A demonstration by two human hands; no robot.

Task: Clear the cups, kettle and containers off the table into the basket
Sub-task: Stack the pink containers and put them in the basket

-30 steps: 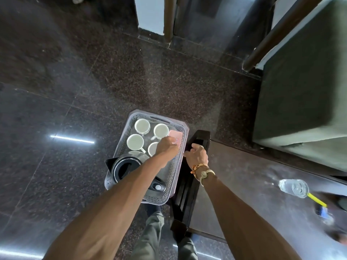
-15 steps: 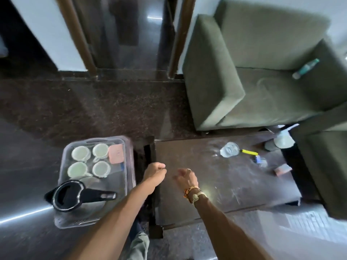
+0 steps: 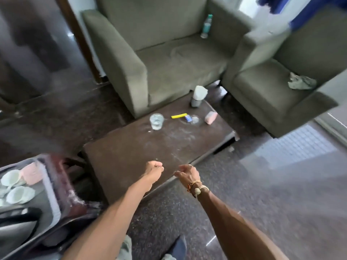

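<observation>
The grey basket [image 3: 54,186] sits at the lower left, blurred, holding white cups [image 3: 19,194], a pink container [image 3: 31,175] and the black kettle [image 3: 18,218]. On the dark low table [image 3: 131,156] stand a clear glass [image 3: 156,121], a pink container [image 3: 210,117], a grey holder with white tissue [image 3: 198,96], and a yellow-and-blue item [image 3: 181,116]. My left hand [image 3: 155,168] hovers over the table's near edge with fingers curled, holding nothing. My right hand [image 3: 187,174] is beside it, fingers loosely curled and empty.
Two grey armchairs [image 3: 169,59] stand behind and right of the table; a bottle [image 3: 205,25] stands on the left one, a crumpled cloth [image 3: 300,83] lies on the right. Dark polished floor surrounds the table. A pale mat [image 3: 293,147] lies to the right.
My left hand left the pink container in the basket and came out empty. The view swung right from the basket to the table, and both hands now hover over its near edge.
</observation>
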